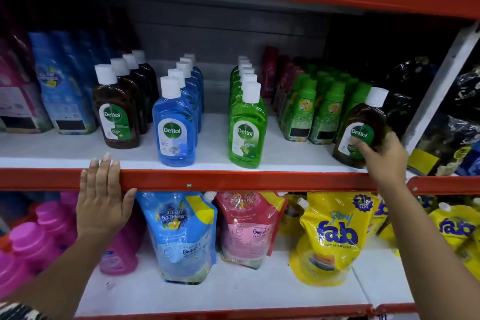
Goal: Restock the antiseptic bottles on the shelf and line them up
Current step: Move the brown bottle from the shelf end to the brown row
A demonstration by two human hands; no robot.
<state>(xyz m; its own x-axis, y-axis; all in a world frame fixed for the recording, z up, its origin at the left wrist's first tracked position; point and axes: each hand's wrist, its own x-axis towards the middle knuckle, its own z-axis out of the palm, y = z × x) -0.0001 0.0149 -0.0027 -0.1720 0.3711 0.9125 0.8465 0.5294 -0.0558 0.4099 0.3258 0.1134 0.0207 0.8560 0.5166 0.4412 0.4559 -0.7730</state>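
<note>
Three front-to-back rows of Dettol bottles with white caps stand on the white shelf [213,148]: a brown row [117,112] at left, a blue row [175,127] in the middle, a green row [246,130] right of centre. A lone brown Dettol bottle [362,125] stands tilted at the shelf's right front, apart from its row. My right hand [384,158] grips its lower right side. My left hand [102,195] lies flat with fingers spread on the red front rail [233,180], holding nothing.
Blue and pink softener pouches [62,86] stand left of the brown row. Small green bottles [322,109] crowd behind the lone bottle, dark packs [457,112] further right past a white upright. Below hang pink bottles [39,236], Comfort pouches [181,236] and yellow Fab pouches [330,239].
</note>
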